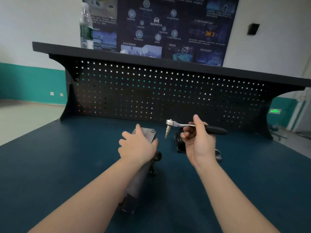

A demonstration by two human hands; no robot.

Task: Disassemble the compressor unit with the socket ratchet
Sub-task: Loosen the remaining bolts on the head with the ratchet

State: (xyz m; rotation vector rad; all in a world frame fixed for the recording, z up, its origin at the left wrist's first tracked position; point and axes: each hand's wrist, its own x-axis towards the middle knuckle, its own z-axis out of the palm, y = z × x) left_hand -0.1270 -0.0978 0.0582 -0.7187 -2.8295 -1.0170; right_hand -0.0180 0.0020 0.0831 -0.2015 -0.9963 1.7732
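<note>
The compressor unit [148, 134] is a long grey metal block lying on the dark blue bench, its far end showing a round bolt head on top. My left hand [137, 146] rests over that far end and grips it, and my forearm hides much of the body. My right hand [197, 140] holds the socket ratchet [175, 123] in the air to the right of the unit. The chrome head points left with a bit hanging down, and the black handle sticks out to the right.
A black cylindrical part [179, 143] lies on the bench behind my right hand, with a metal clamp piece [218, 155] to its right. A black pegboard back panel [151, 91] rises behind, topped by a shelf carrying a water bottle [86, 26].
</note>
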